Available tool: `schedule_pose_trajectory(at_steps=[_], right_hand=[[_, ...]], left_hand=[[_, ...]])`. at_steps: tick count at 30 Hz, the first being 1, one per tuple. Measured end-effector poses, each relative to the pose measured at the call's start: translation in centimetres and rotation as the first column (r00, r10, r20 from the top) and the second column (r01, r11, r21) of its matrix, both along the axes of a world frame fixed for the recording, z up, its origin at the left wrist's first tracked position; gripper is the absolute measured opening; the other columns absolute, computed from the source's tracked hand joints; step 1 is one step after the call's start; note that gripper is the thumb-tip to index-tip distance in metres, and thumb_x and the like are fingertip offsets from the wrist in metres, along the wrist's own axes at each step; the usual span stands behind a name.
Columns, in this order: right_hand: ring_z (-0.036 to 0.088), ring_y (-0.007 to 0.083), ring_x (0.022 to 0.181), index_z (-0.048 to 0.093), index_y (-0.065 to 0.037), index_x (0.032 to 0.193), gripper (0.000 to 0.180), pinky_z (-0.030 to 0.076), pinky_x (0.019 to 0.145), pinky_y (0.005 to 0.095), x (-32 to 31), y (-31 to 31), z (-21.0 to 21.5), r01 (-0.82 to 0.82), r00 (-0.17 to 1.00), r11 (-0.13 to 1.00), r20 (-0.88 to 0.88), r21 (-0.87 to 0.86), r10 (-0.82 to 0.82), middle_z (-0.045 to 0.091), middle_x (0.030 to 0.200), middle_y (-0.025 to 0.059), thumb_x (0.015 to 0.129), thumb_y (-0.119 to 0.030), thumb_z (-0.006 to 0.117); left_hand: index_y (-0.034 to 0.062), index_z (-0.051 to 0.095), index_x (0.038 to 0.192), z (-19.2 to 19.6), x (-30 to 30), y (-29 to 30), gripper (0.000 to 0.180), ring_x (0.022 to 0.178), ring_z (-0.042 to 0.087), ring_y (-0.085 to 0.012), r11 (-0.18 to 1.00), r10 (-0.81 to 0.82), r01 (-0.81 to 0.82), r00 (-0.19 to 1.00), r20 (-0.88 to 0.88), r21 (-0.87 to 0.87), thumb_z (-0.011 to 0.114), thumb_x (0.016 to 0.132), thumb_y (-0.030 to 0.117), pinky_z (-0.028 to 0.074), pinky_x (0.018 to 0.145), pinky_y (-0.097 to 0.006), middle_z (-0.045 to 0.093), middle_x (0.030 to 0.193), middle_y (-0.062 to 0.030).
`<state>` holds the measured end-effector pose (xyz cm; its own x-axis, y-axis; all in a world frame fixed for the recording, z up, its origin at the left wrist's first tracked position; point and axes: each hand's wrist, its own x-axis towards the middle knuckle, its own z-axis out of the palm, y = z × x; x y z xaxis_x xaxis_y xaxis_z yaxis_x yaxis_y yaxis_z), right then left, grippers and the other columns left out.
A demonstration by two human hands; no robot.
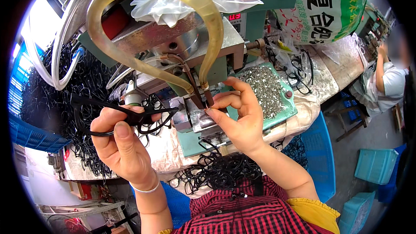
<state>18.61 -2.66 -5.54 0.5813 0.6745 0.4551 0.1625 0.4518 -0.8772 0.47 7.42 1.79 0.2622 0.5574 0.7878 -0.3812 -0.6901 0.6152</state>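
My left hand (125,147) is closed on a black eyeglass frame (102,105), pinched between thumb and fingers, left of the machine. My right hand (242,119) has thumb and forefinger pressed together beside the two copper-coloured tips (208,98) of a bench machine (225,52). What those fingers hold, if anything, is too small to make out. Below the tips sits a metal fixture (203,121). Right of my right hand, a green tray (282,112) carries many tiny metal pieces (262,93).
A large heap of black frames (52,73) lies at left with a blue basket (30,132). More black frames (221,167) lie near my lap. A thick yellowish hose (214,21) loops overhead. Right, a blue tub (323,156); farther off, another person (388,80).
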Motion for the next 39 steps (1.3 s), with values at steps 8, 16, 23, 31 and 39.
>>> schedule_pose_trajectory(at_steps=[8, 16, 23, 31, 39], right_hand=[[0.066, 0.0143, 0.098, 0.042, 0.004, 0.138, 0.062, 0.048, 0.090, 0.0276, -1.1, -0.8, 2.7, -0.086, 0.974, 0.995, -0.215, -0.043, 0.075, 0.071, 0.096, 0.0075, 0.082, 0.001, 0.071], [0.067, 0.0183, 0.106, 0.062, -0.001, 0.122, 0.035, 0.051, 0.095, 0.0315, 6.4, -3.5, 0.5, 0.233, 0.972, 0.944, 0.083, -0.234, -0.219, 0.072, 0.111, 0.0111, 0.087, -0.004, 0.067], [0.061, 0.0317, 0.088, 0.071, -0.009, 0.086, 0.011, 0.050, 0.078, 0.0429, 8.5, -3.4, -4.4, 0.571, 0.653, 0.814, 0.662, -0.111, -0.367, 0.064, 0.088, 0.0094, 0.075, -0.011, 0.072], [0.057, 0.0252, 0.096, 0.069, -0.016, 0.069, 0.001, 0.047, 0.073, 0.0404, 7.9, 2.6, -6.4, 0.492, 0.394, 0.834, 0.918, -0.249, 0.041, 0.059, 0.086, 0.0032, 0.069, -0.015, 0.070], [0.060, 0.0244, 0.092, 0.065, -0.013, 0.077, 0.005, 0.049, 0.072, 0.0396, 6.7, 2.2, -4.9, 0.567, 0.234, 0.811, 0.972, -0.148, 0.014, 0.063, 0.084, 0.0051, 0.072, -0.012, 0.066]], left_hand=[[0.0001, 0.053, 0.111, 0.9, 0.4, -1.2, 0.013, 0.094, 0.062, -0.0219, 0.999, -0.042, 0.041, 0.999, -0.016, -0.023, 0.046, 0.104, 0.010, 0.061, 0.073, -0.039, 0.060, 0.107, -0.0188], [0.0138, 0.076, 0.093, -3.6, 2.1, -4.8, 0.022, 0.081, 0.066, -0.0225, 0.843, 0.150, 0.146, 0.861, -0.486, 0.518, 0.077, 0.072, 0.006, 0.052, 0.092, -0.049, 0.075, 0.102, -0.0031], [0.0114, 0.076, 0.091, -3.1, 2.0, -5.1, 0.022, 0.081, 0.066, -0.0263, 0.862, 0.150, 0.135, 0.852, -0.501, 0.488, 0.080, 0.070, 0.009, 0.054, 0.085, -0.049, 0.074, 0.095, -0.0057], [0.0102, 0.076, 0.092, -4.1, 1.6, -5.5, 0.022, 0.088, 0.070, -0.0247, 0.891, 0.143, 0.126, 0.835, -0.532, 0.437, 0.081, 0.072, 0.005, 0.052, 0.098, -0.048, 0.074, 0.097, -0.0068], [0.0067, 0.067, 0.110, -5.8, -0.8, -8.3, 0.031, 0.114, 0.064, -0.0382, 0.908, 0.259, -0.037, 0.833, -0.489, 0.418, 0.077, 0.081, 0.010, 0.045, 0.106, -0.051, 0.069, 0.117, -0.0187]])
